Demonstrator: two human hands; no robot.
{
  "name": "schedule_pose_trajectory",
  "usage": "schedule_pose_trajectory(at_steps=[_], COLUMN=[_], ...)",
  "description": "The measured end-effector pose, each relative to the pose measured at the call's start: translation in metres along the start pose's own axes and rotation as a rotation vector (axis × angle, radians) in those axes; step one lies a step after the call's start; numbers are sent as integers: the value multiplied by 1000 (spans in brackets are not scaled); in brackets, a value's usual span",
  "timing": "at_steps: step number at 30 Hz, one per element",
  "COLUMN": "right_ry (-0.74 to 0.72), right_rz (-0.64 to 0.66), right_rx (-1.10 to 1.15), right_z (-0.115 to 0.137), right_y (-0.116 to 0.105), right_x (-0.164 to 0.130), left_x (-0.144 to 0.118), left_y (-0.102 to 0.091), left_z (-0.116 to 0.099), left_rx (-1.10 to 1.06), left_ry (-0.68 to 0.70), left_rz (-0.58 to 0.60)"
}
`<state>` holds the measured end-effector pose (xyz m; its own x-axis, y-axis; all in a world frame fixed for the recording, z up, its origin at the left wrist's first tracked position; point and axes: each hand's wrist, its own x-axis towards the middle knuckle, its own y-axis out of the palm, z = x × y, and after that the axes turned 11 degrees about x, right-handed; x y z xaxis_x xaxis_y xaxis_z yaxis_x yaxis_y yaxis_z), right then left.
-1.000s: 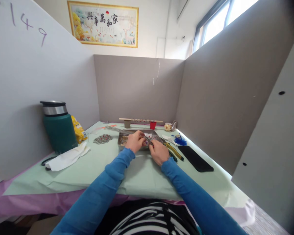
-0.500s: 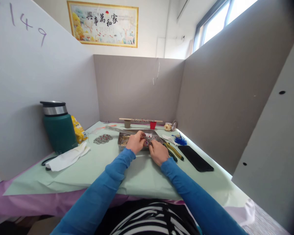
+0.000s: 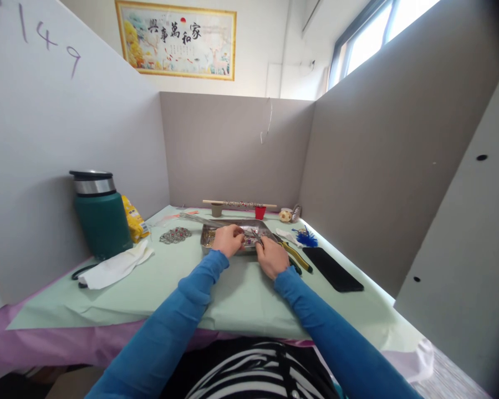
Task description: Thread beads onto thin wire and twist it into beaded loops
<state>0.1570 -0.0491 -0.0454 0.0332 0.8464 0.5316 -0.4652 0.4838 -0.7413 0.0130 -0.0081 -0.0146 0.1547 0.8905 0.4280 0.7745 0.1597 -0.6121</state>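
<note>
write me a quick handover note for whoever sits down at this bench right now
Left hand: over the shallow metal tray, fingers pinched on a small beaded piece; what exactly cannot be told.
Right hand: at the tray's near right edge, gripping a thin metal tool that points into the same piece.
Yellow-handled pliers and flat black pad lie to the right.
Done: silver beaded ornament lies left of the tray.
Left: the piece between the hands.

- The small piece pinched between the left hand and the right hand is too small to identify.
- The near wall of the shallow metal tray is hidden behind both hands; its contents read only as tiny specks.
- The yellow-handled pliers are partly covered by the right hand.
- The yellow packet is half hidden behind the dark green flask.
</note>
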Motion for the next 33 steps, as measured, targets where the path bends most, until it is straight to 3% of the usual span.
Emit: schedule_pose_trajectory(at_steps=[7,11,14,18,25,27,30,31,33], right_ry=[-17,-86,-153,-269,-406,-321,30,144,324], right_rz=[1,3,105,243,203,67,-241,-240,-85], right_rx=[-7,-18,-50,-110,50,75,-35,-94,-176], right_z=[2,5,5,3,5,0,-19,-28,-46], right_y=[-1,-3,-1,5,-1,-11,-25,-28,-30], right_x=[-1,-5,-10,-15,-16,-11,0,3,8], left_x=[-2,4,9,9,3,3,4,4,4], left_y=[-4,-9,-11,-8,-11,-13,-13,-13,-13], left_z=[-4,3,9,8,-3,-3,-2,-1,-2], left_rx=[120,100,-19,-300,-600,-609,-589,-586,-580], left_ry=[81,-1,-90,-155,-253,-258,-253,-251,-248], left_rz=[-30,-141,-175,-77,59,64,64,64,63])
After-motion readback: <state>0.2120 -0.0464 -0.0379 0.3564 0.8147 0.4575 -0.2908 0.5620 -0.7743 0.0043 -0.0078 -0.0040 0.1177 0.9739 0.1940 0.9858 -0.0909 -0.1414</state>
